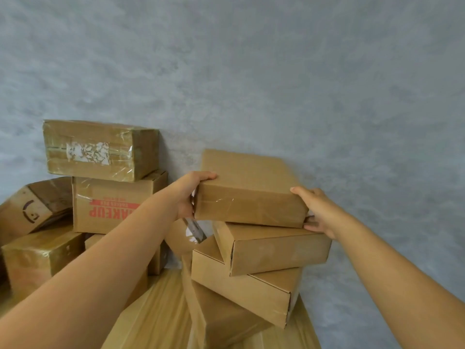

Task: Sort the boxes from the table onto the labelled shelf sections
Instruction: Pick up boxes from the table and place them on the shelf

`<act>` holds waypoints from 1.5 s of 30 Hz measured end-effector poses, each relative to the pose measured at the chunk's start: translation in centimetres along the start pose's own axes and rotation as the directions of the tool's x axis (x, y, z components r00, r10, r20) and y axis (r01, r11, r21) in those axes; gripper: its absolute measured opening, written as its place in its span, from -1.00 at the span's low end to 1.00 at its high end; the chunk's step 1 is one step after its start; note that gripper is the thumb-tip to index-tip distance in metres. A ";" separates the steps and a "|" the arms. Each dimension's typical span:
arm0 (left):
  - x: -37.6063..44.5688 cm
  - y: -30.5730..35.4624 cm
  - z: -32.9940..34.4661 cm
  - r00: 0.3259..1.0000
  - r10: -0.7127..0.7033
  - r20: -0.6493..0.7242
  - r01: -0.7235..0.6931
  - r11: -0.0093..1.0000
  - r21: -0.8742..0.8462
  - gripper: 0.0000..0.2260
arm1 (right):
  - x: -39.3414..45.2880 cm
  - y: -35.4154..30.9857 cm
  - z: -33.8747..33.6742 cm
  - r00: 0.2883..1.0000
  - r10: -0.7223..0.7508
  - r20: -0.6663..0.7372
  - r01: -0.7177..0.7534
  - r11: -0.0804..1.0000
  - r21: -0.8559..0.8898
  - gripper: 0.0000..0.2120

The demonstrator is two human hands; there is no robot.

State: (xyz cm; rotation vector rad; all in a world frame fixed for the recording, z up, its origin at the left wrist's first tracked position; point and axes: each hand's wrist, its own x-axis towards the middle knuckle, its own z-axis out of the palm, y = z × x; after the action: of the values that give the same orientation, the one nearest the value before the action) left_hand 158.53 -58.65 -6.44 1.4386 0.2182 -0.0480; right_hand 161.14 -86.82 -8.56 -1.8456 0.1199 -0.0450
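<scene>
Head view: flat brown cardboard box (pixel 249 190) atop a leaning stack of plain brown cardboard boxes (pixel 266 258) on the light wooden table (pixel 156 318), against the grey mottled wall (pixel 276 71). Gripped at both ends: left hand (pixel 192 191) curled over near-left corner, right hand (pixel 318 210) clasping near-right corner. Left of it, taped brown carton (pixel 100 149) upon red-printed brown carton (pixel 113 205).

Wall: mottled grey-blue plaster-like wall (pixel 276 71) fills the upper view and runs down the right side.
Worktop: pale yellow wood-grain worktop (pixel 156 311), boards running away from the viewer, meeting the wall at the back.
Light: soft and even, perhaps daylight; faint shadows fall on the wall.
</scene>
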 end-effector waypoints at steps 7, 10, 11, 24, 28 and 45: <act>-1.8 2.3 -1.4 0.964 0.252 0.085 -0.243 0.964 -0.110 -0.70 | -1.4 -2.6 -0.4 0.979 -0.062 0.193 -0.022 0.915 0.403 -0.50; -2.7 3.4 -1.6 0.912 0.387 0.138 -0.361 0.915 -0.181 -0.80 | -2.3 -4.5 -1.1 0.956 -0.131 0.264 -0.010 0.880 0.475 -0.60; -2.8 3.7 -1.9 0.896 0.417 0.152 -0.384 0.900 -0.207 -0.77 | -2.6 -5.1 -1.4 0.953 -0.146 0.267 -0.003 0.872 0.489 -0.65; -5.9 6.9 4.8 0.883 0.411 0.227 -0.438 0.895 0.085 -0.45 | -6.1 -8.7 4.1 0.461 -0.873 -0.159 0.671 0.461 -0.581 0.01; -6.1 7.2 6.5 0.925 0.371 0.079 -0.352 0.918 -0.180 -0.50 | -6.5 -7.2 5.6 0.252 -0.964 -0.081 0.607 0.223 -0.762 0.00; -3.5 4.4 0.3 0.904 0.415 -0.102 -0.425 0.895 -0.131 -0.33 | -4.8 -4.0 3.5 0.627 -0.775 -0.077 0.684 0.595 -0.423 -0.58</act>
State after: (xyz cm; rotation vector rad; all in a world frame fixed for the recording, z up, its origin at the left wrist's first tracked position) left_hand 155.87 -58.66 -1.53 1.3106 -0.0357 0.3698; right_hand 156.94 -81.92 -5.52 -2.1278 -0.5194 -0.9164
